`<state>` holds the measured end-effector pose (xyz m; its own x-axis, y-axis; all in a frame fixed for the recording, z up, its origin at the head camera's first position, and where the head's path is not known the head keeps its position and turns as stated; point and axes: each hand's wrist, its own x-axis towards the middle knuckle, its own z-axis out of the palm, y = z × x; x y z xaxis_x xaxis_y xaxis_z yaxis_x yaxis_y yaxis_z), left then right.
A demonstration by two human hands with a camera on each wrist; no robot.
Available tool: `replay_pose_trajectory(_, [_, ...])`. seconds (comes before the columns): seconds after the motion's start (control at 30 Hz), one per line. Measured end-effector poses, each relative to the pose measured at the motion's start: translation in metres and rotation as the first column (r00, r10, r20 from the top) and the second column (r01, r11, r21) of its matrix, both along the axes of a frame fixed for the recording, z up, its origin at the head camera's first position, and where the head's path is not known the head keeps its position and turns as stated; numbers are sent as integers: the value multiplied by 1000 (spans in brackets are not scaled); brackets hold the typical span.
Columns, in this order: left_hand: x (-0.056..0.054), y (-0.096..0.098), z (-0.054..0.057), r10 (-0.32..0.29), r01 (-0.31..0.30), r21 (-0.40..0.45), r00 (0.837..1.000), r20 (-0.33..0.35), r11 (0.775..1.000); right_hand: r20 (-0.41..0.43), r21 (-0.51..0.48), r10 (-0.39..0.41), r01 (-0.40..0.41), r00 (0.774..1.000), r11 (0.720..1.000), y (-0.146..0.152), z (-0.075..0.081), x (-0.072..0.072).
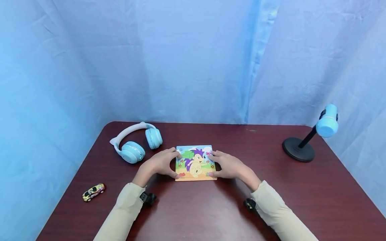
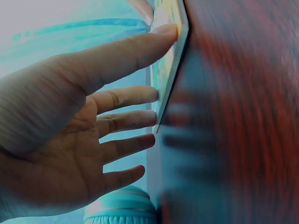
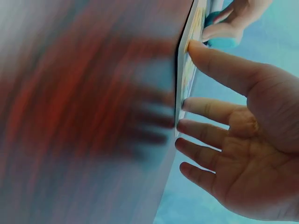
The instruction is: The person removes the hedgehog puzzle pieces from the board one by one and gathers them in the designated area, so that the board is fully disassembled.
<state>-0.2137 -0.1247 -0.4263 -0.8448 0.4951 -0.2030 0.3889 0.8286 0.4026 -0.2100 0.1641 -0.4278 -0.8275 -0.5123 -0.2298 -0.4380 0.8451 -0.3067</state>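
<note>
A flat rectangular picture board [image 1: 196, 164], printed with a purple-spined hedgehog, lies on the table in the head view. At its left side, my left hand [image 1: 164, 162] touches the board with thumb and fingertips, fingers nearly straight and spread. My right hand [image 1: 230, 164] does the same at the right side. In the left wrist view, the left thumb [image 2: 135, 49] rests on the board's edge, with some fingertips by its side. The right wrist view has the right thumb [image 3: 224, 67] on the near corner and straight fingers along the edge.
Light blue cat-ear headphones [image 1: 132, 152] lie at the table's back left. A small toy car [image 1: 93, 192] sits at the left. On the right stands a blue desk lamp [image 1: 327, 122] with a round black base [image 1: 298, 150]. Blue curtains [image 1: 193, 67] hang behind the dark red table [image 1: 196, 211].
</note>
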Motion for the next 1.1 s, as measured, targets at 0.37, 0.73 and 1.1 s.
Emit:
replay_pose_trajectory(0.37, [1,5,3,27,-27,14,1000,12,1000,-48,48,-2,5,999,999,-6,4,2])
replay_pose_trajectory(0.73, [-8,4,3,4,-5,34,1000,18,999,-4,-69,36,-37,999,997,-3,12,-24])
replay_pose_trajectory(1.1, [-6,4,4,15,-16,29,999,29,999,-10,-159,59,-59,998,986,-15,7,-60])
